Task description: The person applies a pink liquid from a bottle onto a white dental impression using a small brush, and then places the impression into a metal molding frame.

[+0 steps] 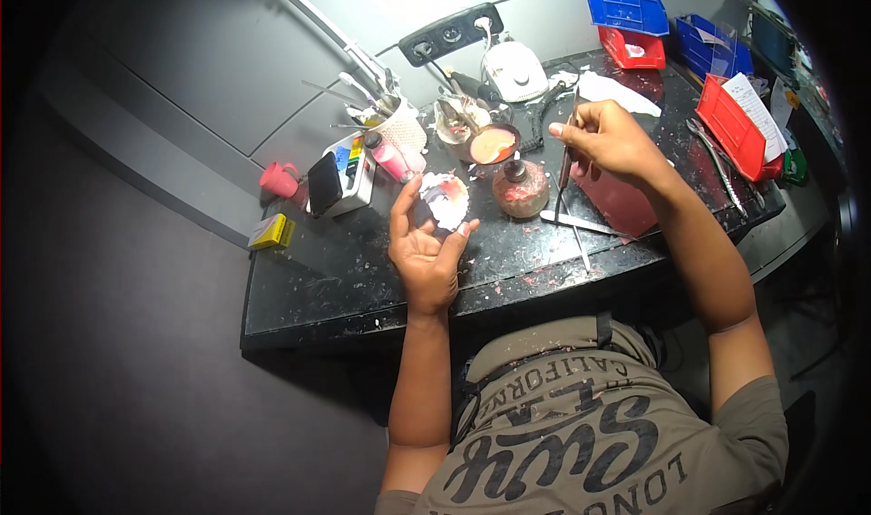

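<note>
Between the thumb and fingers of my left hand [426, 256] rests a small white plaster cast [445, 208] with a pink patch, raised over the near part of the bench. My right hand [619, 143] pinches a slim wax carving tool [569, 138] with a dark handle, its tip pointing down. Left of that tip stands a round glass burner [521, 191] with a dark cap. A pale spatula [585, 225] and a thin metal tool [582, 250] lie under the tip, beside a pink wax sheet [624, 202]. Behind the burner is a round pan of pink wax [494, 144].
A white holder [354, 188] with a phone, a pink bottle [388, 156], a pink cup [279, 180] and a yellow box [270, 231] stand left. Farther back are a white device [514, 70] and a power strip [451, 34]. Red bins [730, 129] and pliers [721, 166] sit right.
</note>
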The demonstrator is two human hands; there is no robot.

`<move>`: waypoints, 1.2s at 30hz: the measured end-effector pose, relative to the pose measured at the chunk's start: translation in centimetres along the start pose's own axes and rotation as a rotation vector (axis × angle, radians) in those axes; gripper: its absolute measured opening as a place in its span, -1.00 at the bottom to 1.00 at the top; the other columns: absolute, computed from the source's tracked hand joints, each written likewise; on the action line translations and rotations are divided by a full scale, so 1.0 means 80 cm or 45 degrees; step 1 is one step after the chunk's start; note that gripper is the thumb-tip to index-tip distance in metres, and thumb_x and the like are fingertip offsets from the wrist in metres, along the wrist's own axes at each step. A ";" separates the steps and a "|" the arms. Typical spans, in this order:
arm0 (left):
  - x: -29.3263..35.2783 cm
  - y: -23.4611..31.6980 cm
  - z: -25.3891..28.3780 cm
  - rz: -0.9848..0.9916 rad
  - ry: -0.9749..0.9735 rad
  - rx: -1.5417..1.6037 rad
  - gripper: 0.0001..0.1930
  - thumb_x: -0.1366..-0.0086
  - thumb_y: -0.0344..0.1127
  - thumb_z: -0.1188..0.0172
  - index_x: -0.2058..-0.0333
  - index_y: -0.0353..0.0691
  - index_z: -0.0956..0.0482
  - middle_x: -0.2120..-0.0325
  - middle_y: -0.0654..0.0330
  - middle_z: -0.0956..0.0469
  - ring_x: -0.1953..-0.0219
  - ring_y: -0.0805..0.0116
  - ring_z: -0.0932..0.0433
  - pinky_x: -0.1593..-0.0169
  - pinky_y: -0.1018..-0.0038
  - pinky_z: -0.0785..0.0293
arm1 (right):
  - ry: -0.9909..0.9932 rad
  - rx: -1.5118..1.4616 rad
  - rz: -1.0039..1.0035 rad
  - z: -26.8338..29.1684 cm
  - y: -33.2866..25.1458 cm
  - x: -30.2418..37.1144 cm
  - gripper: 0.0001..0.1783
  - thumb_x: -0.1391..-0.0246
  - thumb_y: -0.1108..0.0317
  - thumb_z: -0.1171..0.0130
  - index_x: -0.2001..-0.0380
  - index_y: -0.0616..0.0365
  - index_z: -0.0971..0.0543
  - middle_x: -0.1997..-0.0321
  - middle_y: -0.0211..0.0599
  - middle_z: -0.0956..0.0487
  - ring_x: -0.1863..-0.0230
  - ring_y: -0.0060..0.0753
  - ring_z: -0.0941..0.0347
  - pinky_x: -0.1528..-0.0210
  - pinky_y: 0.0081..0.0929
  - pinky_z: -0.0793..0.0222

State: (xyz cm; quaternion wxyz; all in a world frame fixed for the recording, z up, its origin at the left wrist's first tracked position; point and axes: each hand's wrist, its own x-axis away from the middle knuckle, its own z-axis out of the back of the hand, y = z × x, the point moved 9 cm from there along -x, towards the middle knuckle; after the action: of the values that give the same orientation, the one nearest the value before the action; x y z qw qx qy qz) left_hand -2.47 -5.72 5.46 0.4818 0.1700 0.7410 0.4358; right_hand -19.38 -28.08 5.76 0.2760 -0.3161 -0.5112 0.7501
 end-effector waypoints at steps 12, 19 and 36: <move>0.000 -0.010 0.017 -0.024 0.068 0.106 -0.21 -0.05 -0.83 -0.24 -0.24 -0.19 -0.21 -0.13 0.05 -0.31 -0.13 -0.08 -0.55 -0.07 0.11 -0.69 | -0.119 -0.253 0.285 0.002 -0.034 0.002 -0.68 -0.29 0.20 -0.29 0.38 0.26 -0.57 0.55 -0.25 -0.62 0.64 -0.57 -0.54 0.66 -0.60 -0.41; 0.000 -0.006 0.012 -0.063 0.040 0.052 -0.20 -0.03 -0.81 -0.27 -0.24 -0.18 -0.23 -0.11 0.10 -0.29 -0.11 0.11 -0.51 -0.08 0.12 -0.67 | 0.167 -0.492 0.661 0.026 -0.063 0.018 -0.81 -0.35 0.38 -0.20 0.14 0.32 -0.57 0.25 -0.19 -0.69 0.24 -0.45 -0.68 0.32 -0.58 -0.66; 0.001 0.002 0.010 -0.038 0.023 0.043 -0.21 -0.02 -0.69 -0.25 -0.28 -0.28 -0.26 -0.06 0.04 -0.41 -0.01 0.16 -0.60 -0.03 0.27 -0.67 | 0.171 -0.519 0.613 0.035 -0.062 0.021 -0.79 -0.36 0.32 -0.19 0.23 0.29 -0.59 0.35 -0.21 -0.68 0.37 -0.46 -0.66 0.41 -0.58 -0.61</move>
State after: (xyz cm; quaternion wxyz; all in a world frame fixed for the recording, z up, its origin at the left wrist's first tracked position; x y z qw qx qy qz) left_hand -1.86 -5.24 5.42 0.4788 0.1630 0.7550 0.4173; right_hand -22.08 -26.90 10.86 0.0547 -0.5254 -0.5422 0.6535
